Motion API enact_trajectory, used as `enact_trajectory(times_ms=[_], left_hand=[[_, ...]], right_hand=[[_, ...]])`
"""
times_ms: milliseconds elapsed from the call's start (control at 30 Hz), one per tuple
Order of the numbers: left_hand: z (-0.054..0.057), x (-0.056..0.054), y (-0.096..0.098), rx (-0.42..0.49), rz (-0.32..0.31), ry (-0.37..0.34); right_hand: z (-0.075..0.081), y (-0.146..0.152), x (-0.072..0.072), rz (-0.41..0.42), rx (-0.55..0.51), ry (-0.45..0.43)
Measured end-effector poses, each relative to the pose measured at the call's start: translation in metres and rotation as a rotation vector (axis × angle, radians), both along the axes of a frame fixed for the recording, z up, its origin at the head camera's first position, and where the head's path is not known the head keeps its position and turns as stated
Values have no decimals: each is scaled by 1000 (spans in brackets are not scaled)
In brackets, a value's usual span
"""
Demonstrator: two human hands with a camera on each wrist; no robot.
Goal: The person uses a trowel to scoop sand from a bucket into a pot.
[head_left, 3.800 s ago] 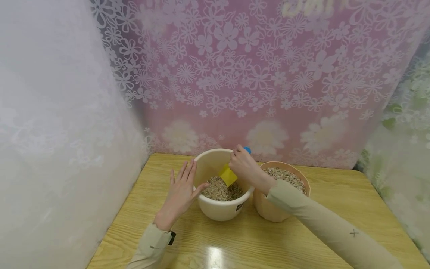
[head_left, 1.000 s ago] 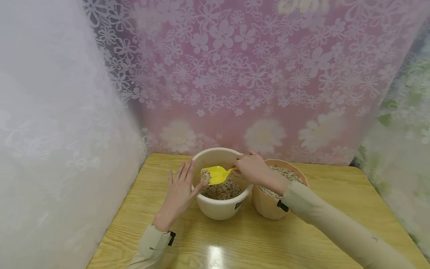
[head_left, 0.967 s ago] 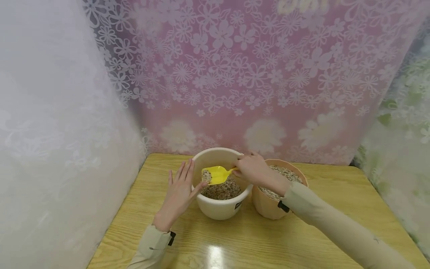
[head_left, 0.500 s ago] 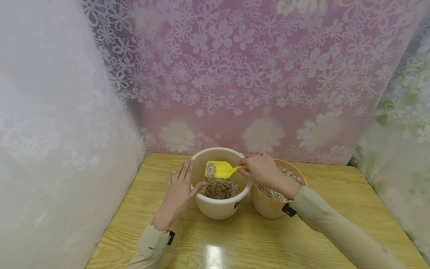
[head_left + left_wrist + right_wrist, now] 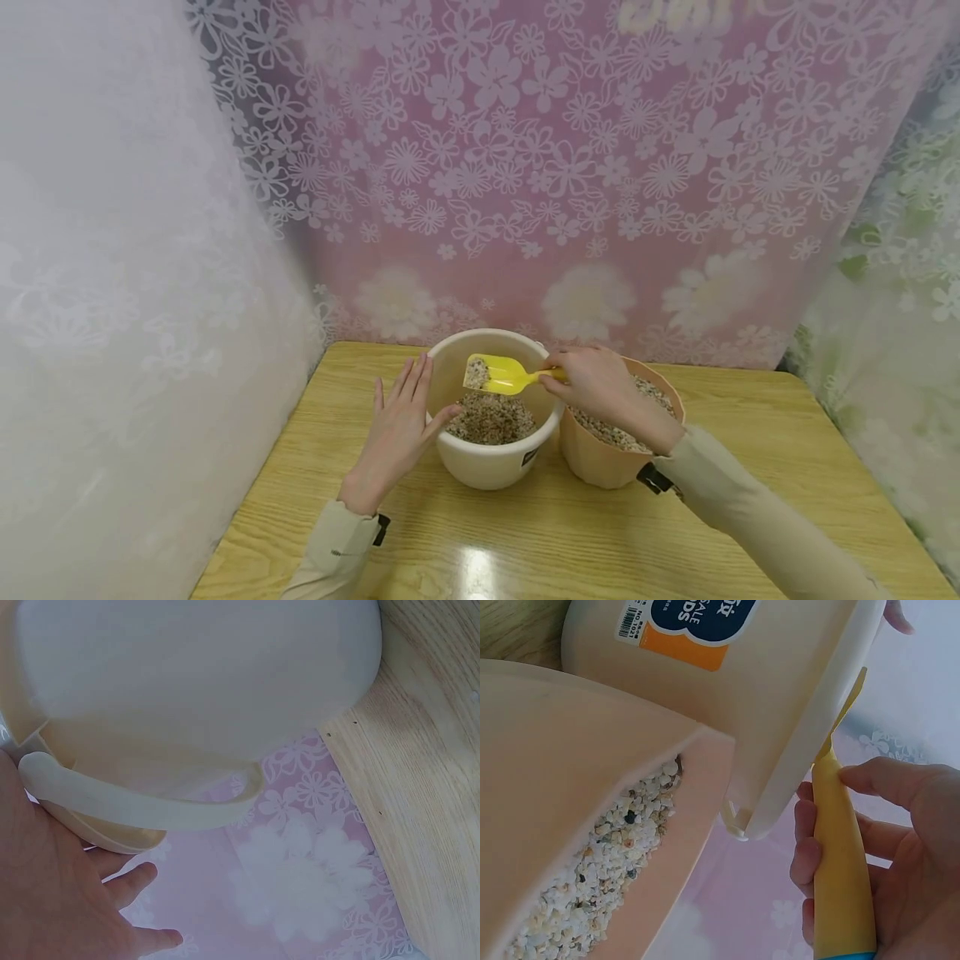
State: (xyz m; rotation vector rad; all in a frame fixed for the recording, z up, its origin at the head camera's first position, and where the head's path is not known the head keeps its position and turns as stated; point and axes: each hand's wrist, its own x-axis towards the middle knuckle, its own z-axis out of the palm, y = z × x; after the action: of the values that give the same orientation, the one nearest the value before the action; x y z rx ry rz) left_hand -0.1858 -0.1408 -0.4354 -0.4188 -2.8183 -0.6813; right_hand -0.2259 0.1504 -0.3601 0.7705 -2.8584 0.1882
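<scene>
My right hand (image 5: 596,387) grips the handle of a yellow toy shovel (image 5: 510,377), whose blade lies nearly level over the white bucket (image 5: 483,468). Small pale gravel (image 5: 477,372) sits near the blade's front edge. In the right wrist view the fingers and thumb curl round the yellow handle (image 5: 840,862), which has a blue end. More gravel (image 5: 491,421) covers the bucket's bottom. My left hand (image 5: 393,433) rests straight-fingered against the bucket's left rim. A white carrying handle (image 5: 135,802) hangs beside that hand in the left wrist view.
A peach-coloured pot (image 5: 600,460) holding gravel (image 5: 592,877) stands right beside the bucket, partly under my right forearm. Both stand on a wooden table (image 5: 420,550). A pink flowered curtain (image 5: 487,208) hangs behind, with pale sheets at both sides.
The shovel, earlier tipped blade-down into the bucket, came up level with gravel on it. Over the last second it shifted slightly right and farther back. My left hand stayed at the rim.
</scene>
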Motion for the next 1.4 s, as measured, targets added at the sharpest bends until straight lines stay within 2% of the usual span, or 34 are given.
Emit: enact_trajectory(times_ms=[300,567,733,933,1200,1400], left_hand=[[0,1,-1,-1,-7,-2],[1,2,0,4,-9,-14],[1,2,0,5,-5,-11],[0,2,0,-5,-7,1],[1,2,0,1,-4,5],[1,2,0,2,-5,4]], right_hand=[[6,10,4,-52,-41,-32],[12,25,17,-119,-80,-30],[16,43,23,-168,-77,-9],[23,72,27,-245,-63,-28],[22,113,35,-265,7,55],[10,135,39,-238,83,226]])
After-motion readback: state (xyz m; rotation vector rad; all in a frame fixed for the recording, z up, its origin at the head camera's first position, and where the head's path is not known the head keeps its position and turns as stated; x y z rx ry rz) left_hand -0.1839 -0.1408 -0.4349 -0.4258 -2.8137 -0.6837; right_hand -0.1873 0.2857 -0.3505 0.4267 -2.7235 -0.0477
